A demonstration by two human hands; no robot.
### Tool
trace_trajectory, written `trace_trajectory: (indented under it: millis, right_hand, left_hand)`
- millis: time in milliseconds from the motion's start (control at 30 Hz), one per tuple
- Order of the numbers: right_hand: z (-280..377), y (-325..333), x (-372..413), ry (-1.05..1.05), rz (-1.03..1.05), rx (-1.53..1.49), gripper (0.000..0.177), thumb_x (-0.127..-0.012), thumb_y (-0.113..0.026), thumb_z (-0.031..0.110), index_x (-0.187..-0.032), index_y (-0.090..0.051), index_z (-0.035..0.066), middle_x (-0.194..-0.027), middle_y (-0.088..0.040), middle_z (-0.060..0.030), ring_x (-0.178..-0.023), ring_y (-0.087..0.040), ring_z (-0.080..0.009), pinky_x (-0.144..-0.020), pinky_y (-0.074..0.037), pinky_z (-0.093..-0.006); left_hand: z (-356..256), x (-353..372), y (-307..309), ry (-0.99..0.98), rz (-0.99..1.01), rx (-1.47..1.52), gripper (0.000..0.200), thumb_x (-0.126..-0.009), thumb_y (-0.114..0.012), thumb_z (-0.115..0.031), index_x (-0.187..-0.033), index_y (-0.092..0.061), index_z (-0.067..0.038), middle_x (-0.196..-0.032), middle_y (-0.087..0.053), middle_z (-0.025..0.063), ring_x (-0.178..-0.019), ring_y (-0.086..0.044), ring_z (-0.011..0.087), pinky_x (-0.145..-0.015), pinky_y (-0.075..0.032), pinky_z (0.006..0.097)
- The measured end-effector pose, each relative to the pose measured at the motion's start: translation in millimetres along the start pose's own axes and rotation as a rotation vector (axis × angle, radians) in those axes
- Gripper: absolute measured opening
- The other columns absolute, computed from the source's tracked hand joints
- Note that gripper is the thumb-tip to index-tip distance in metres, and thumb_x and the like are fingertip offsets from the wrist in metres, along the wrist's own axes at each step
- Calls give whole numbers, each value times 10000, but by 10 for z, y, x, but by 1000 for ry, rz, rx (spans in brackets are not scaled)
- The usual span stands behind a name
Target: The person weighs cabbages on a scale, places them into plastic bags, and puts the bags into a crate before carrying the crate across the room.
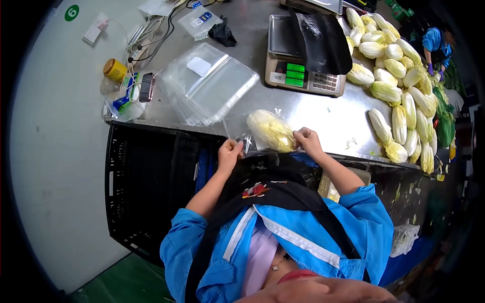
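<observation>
A pale napa cabbage (267,130) lies at the table's front edge, its yellow leafy end toward my right hand. Clear film of a plastic bag (234,127) shows beside and around it; how far the bag covers the cabbage is hard to make out. My left hand (230,155) is closed, pinching the film left of the cabbage. At the leafy end, my right hand (308,141) has thumb and fingers pressed together, apparently on the bag's film against the leaves. A stack of clear plastic bags (209,83) lies flat just beyond my left hand.
Behind the cabbage stands a digital scale (303,78) with a black sheet (323,45) over its pan. Many napa cabbages (399,76) are piled at right. A black crate (144,187) sits below left. A phone (147,87) and cables lie far left. Another person (435,45) stands upper right.
</observation>
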State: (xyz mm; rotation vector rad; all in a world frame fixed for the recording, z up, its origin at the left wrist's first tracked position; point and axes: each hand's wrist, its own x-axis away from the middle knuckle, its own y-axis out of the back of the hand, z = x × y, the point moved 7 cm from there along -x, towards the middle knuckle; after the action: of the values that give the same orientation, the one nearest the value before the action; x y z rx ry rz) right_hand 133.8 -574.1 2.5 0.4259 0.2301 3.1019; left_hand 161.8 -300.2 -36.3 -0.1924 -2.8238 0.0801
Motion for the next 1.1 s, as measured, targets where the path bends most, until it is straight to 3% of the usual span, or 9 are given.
trace_trajectory:
  millis: [167, 267, 333, 467, 667, 767, 867, 1000, 1100]
  right_hand:
    - [-244, -83, -68, -254, -81, -287, 305, -863, -538, 291, -679, -484, 53, -496, -531, -52, -402, -505, -106, -373, -370, -214]
    - [-282, -37, -88, -317, -99, -348, 318, -865, -526, 304, -696, -497, 37, -511, -538, -65, -414, -519, -117, -363, -386, -228]
    - [-375, -8, -123, -384, -107, -408, 326, -868, -515, 309, -707, -505, 26, -526, -545, -78, -419, -527, -128, -358, -397, -239]
    - [-762, 127, -176, -667, 29, -571, 295, -859, -472, 242, -748, -527, -26, -582, -561, -125, -427, -557, -209, -377, -462, -289]
    - [538, 367, -307, 207, -81, 572, 763, -685, -678, 359, -1257, -315, 6, -1247, -373, -262, -1164, -391, -362, -926, -378, -402]
    - [365, -255, -363, 28, 250, 836, 993, -532, -784, 346, -1304, -258, 10, -1273, -367, -237, -1176, -393, -335, -945, -366, -400]
    - [68, -119, -707, -32, 334, 253, 973, -527, -789, 235, -1308, -254, 7, -1231, -432, -201, -1136, -449, -284, -945, -368, -387]
    - [908, -681, -698, 42, 472, -269, 998, -540, -794, 230, -1321, -222, -13, -1250, -422, -182, -1166, -415, -272, -964, -351, -349]
    - [1629, -1638, -505, 452, 676, 193, 1014, -591, -783, 295, -1350, -167, 26, -1297, -365, -208, -1196, -379, -307, -970, -340, -353]
  left_hand:
    - [144, -253, 101, 29, -202, 102, 233, -773, -655, -161, -778, -446, -58, -592, -486, 10, -467, -450, 73, -432, -377, 203]
    - [-1254, 169, -338, -817, -622, -905, 276, -715, -623, -70, -955, -496, -21, -922, -558, 114, -900, -526, 249, -805, -386, 356]
    - [-1489, 252, -1074, -1013, 105, -774, 300, -715, -591, -128, -1002, -547, -53, -1032, -556, 129, -1024, -480, 293, -905, -310, 414]
    - [-652, -802, -1318, -566, 347, -1089, 258, -821, -438, -182, -1020, -575, -91, -1144, -531, 82, -1080, -468, 239, -917, -310, 401]
    - [-286, -1119, -940, -475, 161, -962, 316, -868, -411, -254, -1128, -537, -127, -1133, -538, 74, -1058, -467, 284, -924, -302, 397]
    - [-12, -1357, -695, -165, 91, -878, 383, -870, -412, -335, -1137, -519, -82, -1118, -538, 115, -1003, -502, 300, -889, -344, 403]
    - [77, -1328, -503, 418, 281, -318, 578, -860, -410, -498, -1177, -462, -18, -1142, -524, 107, -1036, -502, 227, -868, -384, 342]
    - [-535, -738, -48, 1, 242, 722, 581, -857, -442, -457, -1285, -336, -79, -1269, -407, 62, -1127, -419, 184, -955, -351, 325]
    - [-920, -492, 591, -210, -20, 523, 560, -847, -462, -432, -1264, -354, -74, -1261, -411, 95, -1125, -435, 223, -938, -380, 368]
